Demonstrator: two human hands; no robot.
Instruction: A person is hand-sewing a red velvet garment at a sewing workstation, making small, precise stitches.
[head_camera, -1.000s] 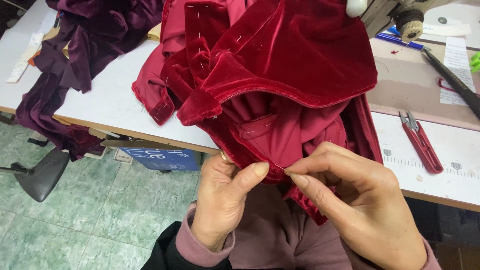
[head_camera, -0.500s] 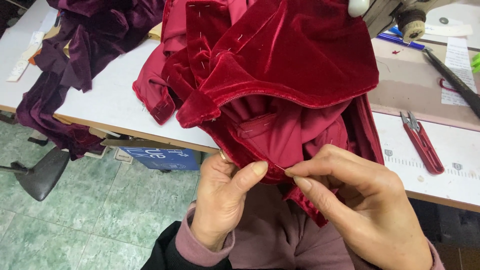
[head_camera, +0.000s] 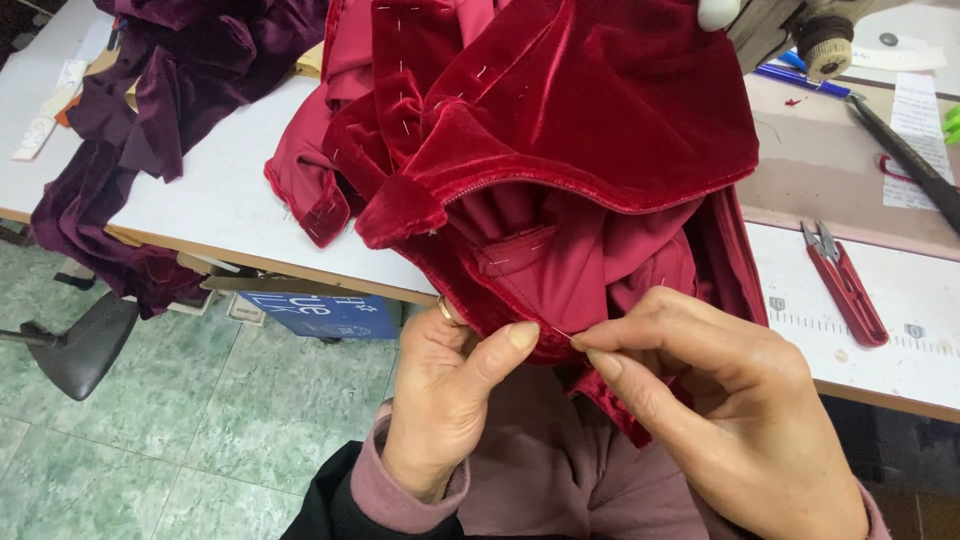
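A red velvet garment (head_camera: 560, 130) with white basting stitches is heaped on the white table (head_camera: 220, 200) and hangs over its front edge toward me. My left hand (head_camera: 450, 400) pinches the garment's lower hem between thumb and fingers; a ring shows on one finger. My right hand (head_camera: 720, 400) is just right of it, thumb and forefinger pinched on a thin needle (head_camera: 563, 335) at the hem. The two thumbs nearly touch. The red satin lining (head_camera: 560, 260) shows under the folded velvet.
A dark purple velvet garment (head_camera: 150, 110) drapes over the table's left end. Red thread snips (head_camera: 845, 285) lie on the table to the right, beside a blue pen (head_camera: 800, 80), black shears (head_camera: 905, 155) and part of a sewing machine (head_camera: 790, 25). A chair seat (head_camera: 80, 345) stands on the green tiled floor.
The hands have barely moved. My right hand's fingertips have drawn slightly away from my left thumb, and the thin needle now shows between them.
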